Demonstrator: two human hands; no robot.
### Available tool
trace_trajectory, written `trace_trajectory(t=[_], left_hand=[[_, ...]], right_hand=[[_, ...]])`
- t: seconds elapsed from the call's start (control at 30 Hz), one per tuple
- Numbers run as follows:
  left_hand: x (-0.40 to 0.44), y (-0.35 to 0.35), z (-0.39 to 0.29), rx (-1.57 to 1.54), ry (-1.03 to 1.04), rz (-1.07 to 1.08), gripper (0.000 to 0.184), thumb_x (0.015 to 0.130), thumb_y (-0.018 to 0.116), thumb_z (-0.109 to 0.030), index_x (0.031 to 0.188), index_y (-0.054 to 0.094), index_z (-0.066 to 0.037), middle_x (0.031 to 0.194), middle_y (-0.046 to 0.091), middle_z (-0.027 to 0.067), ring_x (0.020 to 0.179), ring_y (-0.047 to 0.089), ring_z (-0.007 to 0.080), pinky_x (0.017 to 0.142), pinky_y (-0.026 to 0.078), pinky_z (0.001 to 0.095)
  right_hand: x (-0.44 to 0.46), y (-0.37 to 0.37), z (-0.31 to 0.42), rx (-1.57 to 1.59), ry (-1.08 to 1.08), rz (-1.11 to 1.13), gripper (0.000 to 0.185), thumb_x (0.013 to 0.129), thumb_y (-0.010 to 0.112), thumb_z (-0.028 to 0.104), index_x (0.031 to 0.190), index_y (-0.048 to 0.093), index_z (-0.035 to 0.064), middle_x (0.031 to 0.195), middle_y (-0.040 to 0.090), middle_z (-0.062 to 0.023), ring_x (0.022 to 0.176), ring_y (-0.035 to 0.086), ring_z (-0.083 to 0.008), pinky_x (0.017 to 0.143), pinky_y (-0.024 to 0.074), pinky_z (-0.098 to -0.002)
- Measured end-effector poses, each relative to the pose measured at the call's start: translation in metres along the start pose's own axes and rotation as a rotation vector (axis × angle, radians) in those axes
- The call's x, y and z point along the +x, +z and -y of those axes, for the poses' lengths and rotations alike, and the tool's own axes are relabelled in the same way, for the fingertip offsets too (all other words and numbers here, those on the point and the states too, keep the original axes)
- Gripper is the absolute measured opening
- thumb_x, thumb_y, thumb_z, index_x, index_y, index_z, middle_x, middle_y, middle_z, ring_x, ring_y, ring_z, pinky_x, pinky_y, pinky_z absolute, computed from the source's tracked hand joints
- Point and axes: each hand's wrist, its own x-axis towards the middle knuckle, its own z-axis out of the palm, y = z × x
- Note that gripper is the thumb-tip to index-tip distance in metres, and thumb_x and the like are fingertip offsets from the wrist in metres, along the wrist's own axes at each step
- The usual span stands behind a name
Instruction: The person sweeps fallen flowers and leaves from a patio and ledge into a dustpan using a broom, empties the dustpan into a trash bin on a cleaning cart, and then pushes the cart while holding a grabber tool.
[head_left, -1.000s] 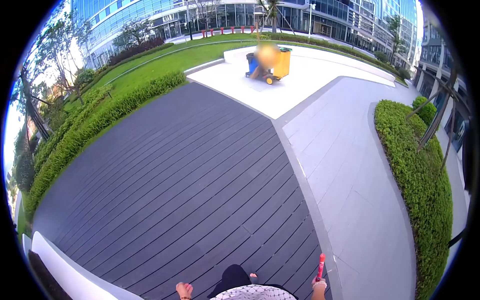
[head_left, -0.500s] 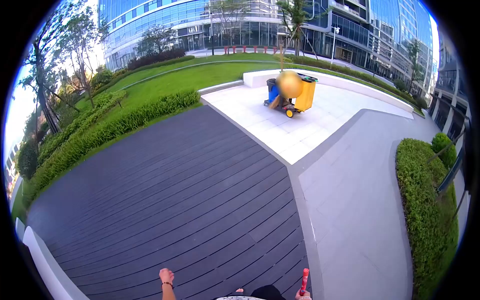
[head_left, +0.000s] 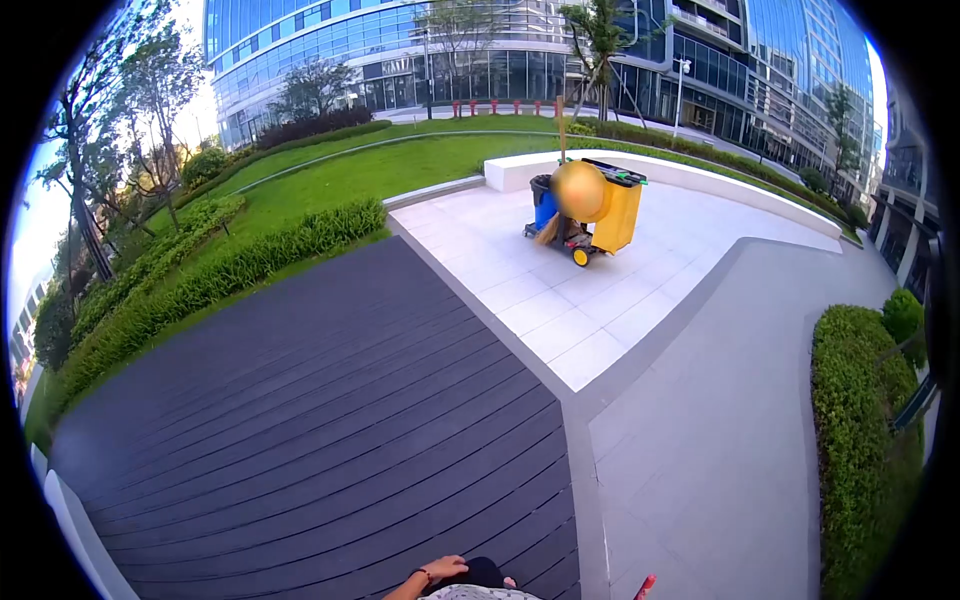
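My left hand (head_left: 447, 568), with a bracelet on its wrist, is low in front of my body, beside the dark clothing over my leg. Its fingers look loosely stretched out, and no object shows in them. The tip of a red stick-like object (head_left: 646, 586) pokes up at the bottom edge, right of centre. My right hand is out of the frame below it. Farther ahead on the pale paving stands a cleaning cart (head_left: 616, 218) with a yellow bag, a blue bucket (head_left: 545, 207) and a straw broom (head_left: 547, 232). A round blurred patch covers part of it.
Dark decking (head_left: 330, 420) lies under and ahead of me, with pale paving (head_left: 570, 310) beyond. A grey path (head_left: 700, 440) runs on the right beside a hedge (head_left: 850, 400). Low white walls (head_left: 510, 175) edge the paving, and lawn, shrubs and glass-fronted buildings stand behind.
The cart appears nearer and lower in view. My left hand has swung inward to my leg, its fingers less curled. My right hand has dropped out of view, leaving only the red tip.
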Motion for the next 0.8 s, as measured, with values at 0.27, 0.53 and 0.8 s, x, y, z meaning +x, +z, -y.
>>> trace_trajectory(t=[0.27, 0.53, 0.8], left_hand=[[0.16, -0.122, -0.117, -0.93, -0.603, 0.239, 0.045, 0.088, 0.049, -0.039, 0.107, 0.055, 0.001, 0.097, 0.063, 0.0058, 0.079, 0.061, 0.0138, 0.068, 0.051, 0.0271], [0.432, -0.254, -0.311, 0.067, 0.065, 0.621, 0.061, 0.084, 0.05, -0.042, 0.131, 0.036, -0.005, 0.127, 0.044, 0.0151, 0.117, 0.041, 0.0225, 0.095, 0.034, 0.0324], [0.652, -0.315, -0.528, 0.3, 0.35, 0.494, 0.051, 0.085, 0.048, -0.034, 0.122, 0.044, -0.001, 0.119, 0.051, 0.0172, 0.111, 0.049, 0.0269, 0.091, 0.039, 0.0324]], right_hand=[[0.145, 0.088, 0.184, 0.158, 0.065, 0.031, 0.023, 0.082, 0.05, 0.024, 0.089, 0.058, 0.0029, 0.074, 0.057, -0.0052, 0.062, 0.053, -0.0193, 0.057, 0.0491, -0.0318], [0.277, 0.109, 0.222, -0.288, 0.047, -0.157, 0.022, 0.081, 0.051, 0.023, 0.081, 0.057, 0.0011, 0.059, 0.05, -0.0047, 0.053, 0.05, -0.0158, 0.045, 0.0421, -0.0309], [0.352, 0.087, 0.429, 0.033, 0.282, -0.336, 0.015, 0.082, 0.048, 0.013, 0.085, 0.055, 0.0008, 0.069, 0.056, -0.0059, 0.058, 0.054, -0.0177, 0.05, 0.0442, -0.0316]])
